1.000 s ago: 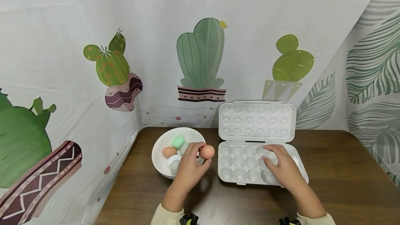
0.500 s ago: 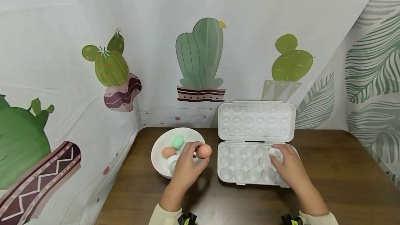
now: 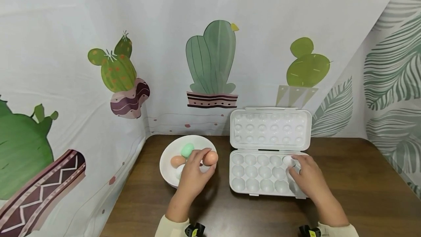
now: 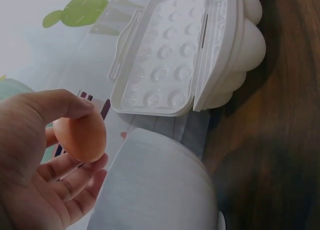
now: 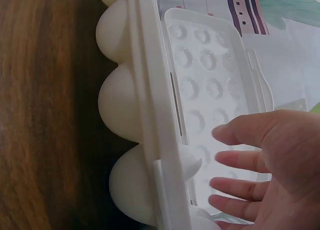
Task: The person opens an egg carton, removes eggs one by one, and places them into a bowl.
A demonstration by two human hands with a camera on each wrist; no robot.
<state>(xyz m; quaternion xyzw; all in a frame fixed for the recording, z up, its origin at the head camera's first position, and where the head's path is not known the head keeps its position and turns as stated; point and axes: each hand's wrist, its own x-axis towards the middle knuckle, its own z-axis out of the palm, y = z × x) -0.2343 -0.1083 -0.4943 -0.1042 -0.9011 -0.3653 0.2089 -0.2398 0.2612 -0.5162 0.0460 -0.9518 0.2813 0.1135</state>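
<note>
Between the thumb and fingers of my left hand [image 3: 193, 173] a brown egg [image 3: 210, 158] is held over the right rim of a white bowl [image 3: 166, 175]; the left wrist view shows the grip on the egg [image 4: 84, 136] closely. Inside the bowl lie a mint-green egg [image 3: 188, 150], another brown egg [image 3: 178, 161] and a white egg [image 3: 179, 171], partly behind the hand. My right hand [image 3: 309, 176] hovers over the right end of a white egg carton [image 3: 260, 194], fingers spread and holding nothing. A white egg [image 3: 288, 161] sits in a back-row cup beside its fingertips. The hand hides the rightmost cups.
The carton's dimpled lid [image 3: 270, 129] stands raised at the back, near the cactus-printed cloth [image 3: 263, 46]. Bowl and carton are side by side on a dark wooden table [image 3: 223, 215], with a narrow gap between them.
My right hand has moved right, drawing away from the white egg that now shows in the back-row cup. My left hand has shifted slightly left with the brown egg.
</note>
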